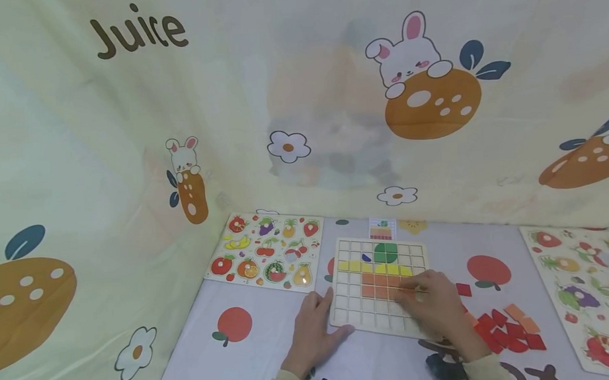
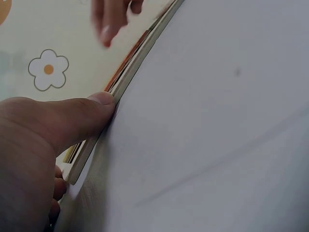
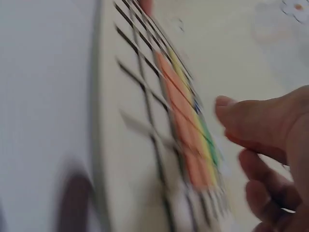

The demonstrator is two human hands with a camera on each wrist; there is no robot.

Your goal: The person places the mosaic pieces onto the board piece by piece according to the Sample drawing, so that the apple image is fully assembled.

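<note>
A pale wooden grid board [image 1: 353, 310] lies on the table, partly filled with yellow tiles [image 1: 366, 266], orange tiles [image 1: 377, 286], a green leaf shape [image 1: 385, 253] and a small blue piece [image 1: 366, 257]. At its near left corner rests my left hand [image 1: 313, 328], thumb against the front edge, fingers along the left side. My right hand [image 1: 432, 300] is over the board's right part, by the end of the orange tiles. In the right wrist view its thumb and fingers pinch a small reddish tile [image 3: 251, 144], mostly hidden by the thumb.
Loose red tiles [image 1: 515, 331] and orange tiles [image 1: 515, 312] lie right of the board. A small picture card [image 1: 383, 229] stands behind it. Fruit puzzle boards lie at the left [image 1: 258, 251] and far right [image 1: 566, 280]. A printed cloth [image 1: 331, 98] hangs behind.
</note>
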